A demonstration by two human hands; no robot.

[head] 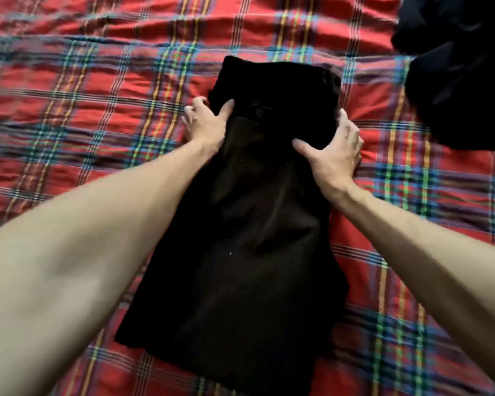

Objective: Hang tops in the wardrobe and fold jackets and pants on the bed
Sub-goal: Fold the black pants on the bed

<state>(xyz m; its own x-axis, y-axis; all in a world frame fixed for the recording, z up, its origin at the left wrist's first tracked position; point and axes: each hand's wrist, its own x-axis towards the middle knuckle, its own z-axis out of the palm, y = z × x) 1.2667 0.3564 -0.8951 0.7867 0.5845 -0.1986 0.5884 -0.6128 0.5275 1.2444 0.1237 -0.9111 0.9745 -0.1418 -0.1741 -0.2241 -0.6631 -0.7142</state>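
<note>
A pair of black pants lies flat on the bed, right in the middle of the view. The pants are folded into one long, thin shape. The shape runs from 6 o'clock up to 12 o'clock and leans a little, so its near end sits toward 7 o'clock. The far end looks thicker, as if more cloth is stacked there. A small round button shows on top near that end.

The bed has a red blanket with blue, green, yellow and white stripes that cross each other. The blanket has soft wrinkles in it.

Two bare arms reach in from 7 o'clock and 5 o'clock. The left grip is on the left edge of the pants, at about 11 o'clock from their middle. Its thumb lies on top of the black cloth, and its fingers curl down at the edge, where they touch the blanket. It is holding the side of the pants.

The right grip is on the right edge, at about 1 o'clock from the middle of the pants. Its thumb presses on top of the cloth, and its fingers wrap along the side. It is holding the pants too.

A dark pile of other clothes sits at 2 o'clock, well apart from the pants. It is too dark to tell what is in it.
</note>
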